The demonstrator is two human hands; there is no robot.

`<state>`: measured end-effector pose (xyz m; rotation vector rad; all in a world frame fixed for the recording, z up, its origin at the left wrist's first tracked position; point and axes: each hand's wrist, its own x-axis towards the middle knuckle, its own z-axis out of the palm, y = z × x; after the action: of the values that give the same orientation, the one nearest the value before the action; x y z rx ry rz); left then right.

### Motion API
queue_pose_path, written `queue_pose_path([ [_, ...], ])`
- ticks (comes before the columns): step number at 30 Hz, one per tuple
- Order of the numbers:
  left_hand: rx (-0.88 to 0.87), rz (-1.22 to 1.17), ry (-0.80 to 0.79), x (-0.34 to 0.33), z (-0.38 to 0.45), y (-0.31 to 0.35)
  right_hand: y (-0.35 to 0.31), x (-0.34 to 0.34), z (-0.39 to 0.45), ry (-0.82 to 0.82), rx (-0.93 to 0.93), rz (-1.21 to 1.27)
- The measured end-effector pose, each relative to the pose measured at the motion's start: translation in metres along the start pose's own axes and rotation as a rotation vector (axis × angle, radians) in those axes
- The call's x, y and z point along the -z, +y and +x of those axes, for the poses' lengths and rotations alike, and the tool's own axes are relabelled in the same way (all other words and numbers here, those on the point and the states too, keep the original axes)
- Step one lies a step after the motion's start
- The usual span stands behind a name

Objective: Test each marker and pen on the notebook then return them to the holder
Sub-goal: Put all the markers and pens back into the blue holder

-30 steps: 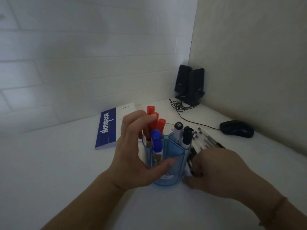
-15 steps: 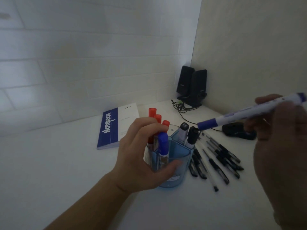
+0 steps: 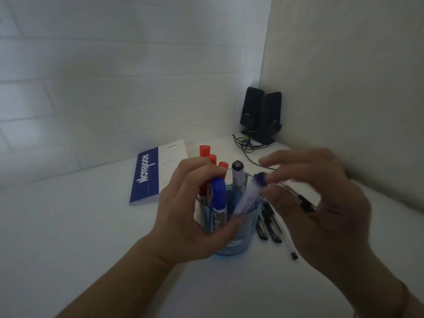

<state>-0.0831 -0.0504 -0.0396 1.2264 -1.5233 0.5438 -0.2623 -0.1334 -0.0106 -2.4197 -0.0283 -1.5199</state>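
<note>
My left hand (image 3: 190, 216) grips the clear blue holder (image 3: 231, 246) round its left side. Standing in the holder are three red markers (image 3: 211, 159), a blue-capped marker (image 3: 218, 191) and a grey-capped one (image 3: 237, 173). A second blue marker (image 3: 251, 196) leans in the front compartment, its lower end inside. My right hand (image 3: 321, 210), blurred by motion, pinches that marker's cap end with its fingertips. The closed blue and white notebook (image 3: 156, 173) lies behind the holder to the left.
Several black pens (image 3: 270, 226) lie on the white desk to the right of the holder, partly under my right hand. Two black speakers (image 3: 260, 113) with cables stand in the back corner. Walls close the desk at the back and right.
My right hand picked the blue marker up from the desk, raised it, then brought it down and left into the holder's front compartment. My left hand kept its hold on the holder.
</note>
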Motion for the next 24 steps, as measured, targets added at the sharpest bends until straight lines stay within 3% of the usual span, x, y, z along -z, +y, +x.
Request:
queue_pose_path([
  [3,-0.013,0.050,0.001,0.003,0.003,-0.003,0.022,-0.002,0.034,0.018,-0.143,0.020],
  [7,-0.032,0.057,0.005,0.009,0.006,-0.008,0.044,-0.005,0.023,0.045,-0.468,0.213],
  [10,-0.012,-0.007,0.062,0.011,0.005,-0.009,0.069,-0.004,0.020,-0.004,-0.605,0.124],
  [12,0.023,-0.037,0.111,0.011,0.003,-0.010,0.079,-0.001,0.015,-0.176,-0.635,-0.077],
  [15,0.051,0.013,0.082,0.012,0.003,-0.010,0.078,0.003,0.012,-0.713,-0.670,-0.338],
  [17,0.068,0.030,0.028,0.010,0.002,-0.011,0.072,0.006,0.011,-0.954,-0.727,-0.456],
  [20,0.109,0.019,0.007,0.010,0.000,-0.012,0.063,0.003,0.010,-0.987,-0.710,-0.566],
  [24,0.133,-0.002,0.018,0.007,0.000,-0.010,0.063,-0.006,0.002,-0.952,-0.696,-0.497],
])
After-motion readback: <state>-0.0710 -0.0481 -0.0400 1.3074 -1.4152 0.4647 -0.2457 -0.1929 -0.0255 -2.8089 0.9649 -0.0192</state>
